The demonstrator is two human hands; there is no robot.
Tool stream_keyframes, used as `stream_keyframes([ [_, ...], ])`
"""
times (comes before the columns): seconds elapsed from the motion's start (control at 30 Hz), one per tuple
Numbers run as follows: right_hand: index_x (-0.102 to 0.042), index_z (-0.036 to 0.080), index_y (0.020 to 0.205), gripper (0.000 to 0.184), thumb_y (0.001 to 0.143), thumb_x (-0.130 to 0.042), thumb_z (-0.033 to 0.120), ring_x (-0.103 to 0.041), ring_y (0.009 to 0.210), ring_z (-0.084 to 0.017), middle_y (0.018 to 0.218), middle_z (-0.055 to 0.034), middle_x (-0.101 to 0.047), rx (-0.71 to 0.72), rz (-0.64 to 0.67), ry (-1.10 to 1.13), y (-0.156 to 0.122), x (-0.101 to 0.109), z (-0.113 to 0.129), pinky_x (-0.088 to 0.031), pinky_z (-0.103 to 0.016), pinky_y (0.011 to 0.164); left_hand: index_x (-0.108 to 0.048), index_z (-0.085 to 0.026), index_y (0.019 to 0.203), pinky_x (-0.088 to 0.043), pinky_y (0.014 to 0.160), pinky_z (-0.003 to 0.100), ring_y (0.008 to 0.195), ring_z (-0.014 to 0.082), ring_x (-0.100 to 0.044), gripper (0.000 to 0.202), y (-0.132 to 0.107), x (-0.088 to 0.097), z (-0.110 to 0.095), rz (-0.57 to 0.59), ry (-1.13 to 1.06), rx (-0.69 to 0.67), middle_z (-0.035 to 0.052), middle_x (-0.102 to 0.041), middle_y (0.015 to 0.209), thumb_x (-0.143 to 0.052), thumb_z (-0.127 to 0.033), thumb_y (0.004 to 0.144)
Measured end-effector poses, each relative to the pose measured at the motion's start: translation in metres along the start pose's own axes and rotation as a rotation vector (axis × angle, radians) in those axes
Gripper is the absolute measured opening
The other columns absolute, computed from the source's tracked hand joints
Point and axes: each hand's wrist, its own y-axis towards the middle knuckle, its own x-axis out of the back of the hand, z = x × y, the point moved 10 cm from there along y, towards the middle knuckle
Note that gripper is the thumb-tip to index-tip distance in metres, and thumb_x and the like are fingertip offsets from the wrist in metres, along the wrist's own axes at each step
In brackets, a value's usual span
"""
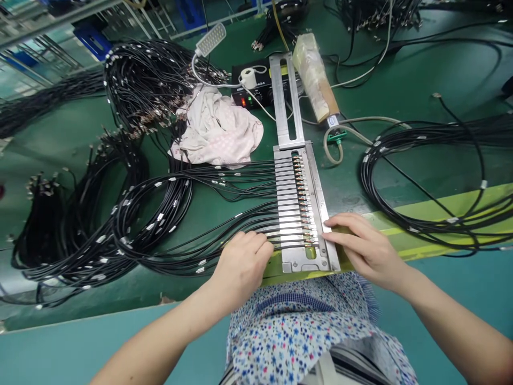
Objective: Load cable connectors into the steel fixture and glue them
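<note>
A slotted metal comb jig (298, 208) lies on the green mat, with several black cables (224, 214) running into its slots from the left and brass connector ends lined up along it. My left hand (240, 264) rests on these cables at the jig's lower left edge, its fingers curled over them. Whether it grips them is hidden. My right hand (366, 248) lies on the jig's right metal rail near the lower corner, fingers spread slightly and holding nothing visible.
Bundled black cables (80, 235) fill the left of the green mat, and a coil (436, 182) lies to the right. Farther back are a crumpled pale cloth (216, 128), a control box (256, 85), a lamp (210, 40) and a wrapped tube (315, 77).
</note>
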Motion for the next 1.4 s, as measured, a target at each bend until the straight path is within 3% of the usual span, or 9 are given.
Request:
stream_keyframes([
  [0.1, -0.056, 0.019, 0.109, 0.038, 0.079, -0.041, -0.001, -0.050, 0.106, -0.024, 0.110, -0.0123, -0.054, -0.002, 0.004, 0.000, 0.000, 0.000, 0.000, -0.046, -0.045, 0.084, -0.054, -0.015, 0.072, -0.028, 0.060, 0.030, 0.066, 0.0176, -0.038, 0.021, 0.002, -0.006, 0.002, 0.038, -0.045, -0.006, 0.0035, -0.049, 0.068, -0.040, -0.007, 0.085],
  [0.4, -0.056, 0.019, 0.108, 0.038, 0.079, -0.041, 0.000, -0.050, 0.108, -0.025, 0.111, -0.0125, -0.054, 0.000, 0.020, -0.024, 0.003, 0.001, 0.004, -0.046, -0.047, 0.086, -0.051, -0.016, 0.067, -0.021, 0.057, 0.034, 0.066, 0.0188, -0.031, 0.020, 0.011, 0.015, -0.006, 0.027, 0.098, -0.075, 0.0039, -0.047, 0.065, -0.044, 0.000, 0.077],
  [0.57, -0.056, 0.021, 0.109, 0.038, 0.080, -0.040, 0.002, -0.049, 0.109, -0.025, 0.112, -0.0116, -0.055, 0.013, 0.026, -0.036, 0.006, 0.001, 0.008, -0.045, -0.047, 0.086, -0.049, -0.016, 0.067, -0.022, 0.056, 0.034, 0.065, 0.0186, -0.031, 0.020, 0.010, 0.011, -0.011, 0.022, 0.076, -0.093, 0.0038, -0.044, 0.064, -0.043, 0.001, 0.076],
  [0.8, -0.058, 0.019, 0.108, 0.039, 0.079, -0.039, 0.000, -0.045, 0.111, -0.027, 0.110, -0.0101, -0.059, 0.134, 0.168, -0.128, 0.020, -0.021, 0.028, -0.039, -0.051, 0.089, -0.049, -0.015, 0.070, -0.022, 0.057, 0.034, 0.067, 0.0184, -0.032, 0.018, 0.008, 0.005, -0.008, 0.046, 0.064, -0.080, 0.0036, -0.044, 0.067, -0.044, 0.001, 0.074],
  [1.13, -0.056, 0.018, 0.109, 0.038, 0.079, -0.039, 0.002, -0.046, 0.112, -0.026, 0.108, -0.0117, -0.060, 0.095, 0.132, -0.103, 0.020, -0.014, 0.015, -0.041, -0.049, 0.088, -0.050, -0.014, 0.069, -0.021, 0.056, 0.034, 0.065, 0.0180, -0.031, 0.015, 0.013, 0.025, -0.017, -0.015, 0.002, -0.129, 0.0046, -0.042, 0.066, -0.043, -0.004, 0.076],
  [1.3, -0.060, 0.020, 0.105, 0.038, 0.080, -0.038, 0.001, -0.046, 0.110, -0.026, 0.106, -0.0096, -0.061, 0.127, 0.161, -0.162, 0.023, -0.022, 0.022, -0.038, -0.050, 0.089, -0.051, -0.014, 0.071, -0.025, 0.059, 0.034, 0.068, 0.0185, -0.035, 0.015, 0.011, 0.007, -0.014, 0.004, -0.002, -0.152, 0.0047, -0.045, 0.069, -0.042, -0.005, 0.078],
  [1.4, -0.061, 0.019, 0.102, 0.036, 0.080, -0.039, 0.002, -0.046, 0.110, -0.028, 0.104, -0.0087, -0.062, 0.161, 0.192, -0.205, 0.025, -0.028, 0.029, -0.034, -0.054, 0.091, -0.056, -0.014, 0.085, -0.027, 0.060, 0.035, 0.069, 0.0187, -0.037, 0.017, 0.004, -0.005, -0.009, -0.016, 0.010, -0.137, 0.0052, -0.049, 0.073, -0.040, -0.008, 0.084],
])
